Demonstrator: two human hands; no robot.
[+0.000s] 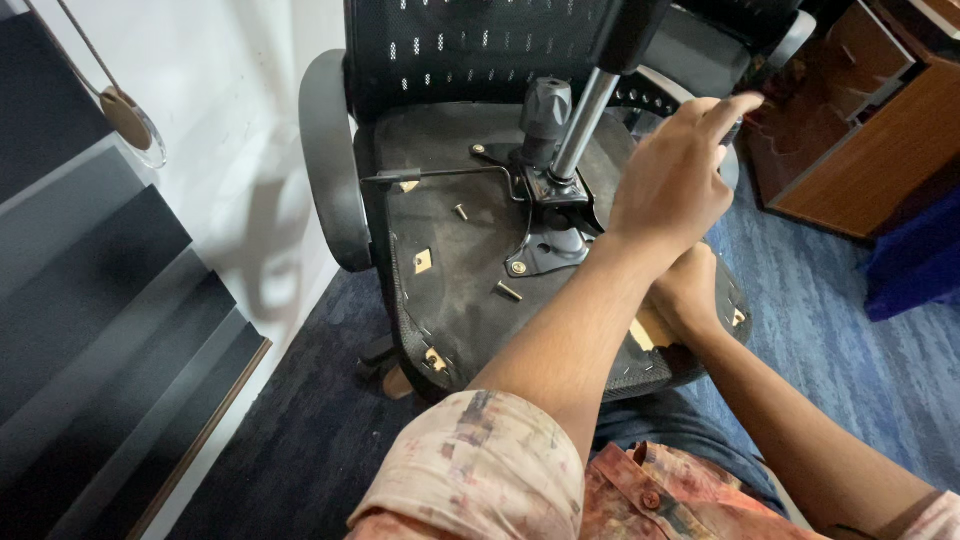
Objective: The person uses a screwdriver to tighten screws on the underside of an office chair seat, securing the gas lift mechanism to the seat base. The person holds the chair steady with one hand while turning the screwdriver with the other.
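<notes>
An overturned office chair point(450, 260) is being worked on, its underside facing up and the gas cylinder point(585, 120) slanting up and away. The left hand point(675, 185) is being held loosely open just right of the cylinder, holding nothing that can be seen. The right hand point(690, 290) is lying lower, against the seat edge, its grip hidden. A loose bolt point(508, 291) is lying left of both hands.

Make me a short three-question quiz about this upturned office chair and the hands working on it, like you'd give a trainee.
1. True or false: the metal cylinder is attached to the seat underside.
2. Which hand rests at the near right edge of the seat: A) left hand B) right hand?
3. Fill in: at least two loose ___ lie on the seat underside.

Key:
1. True; it rises from the black mounting plate.
2. B; the left hand reaches across above it, towards the armrest on the right.
3. Bolts.
</notes>
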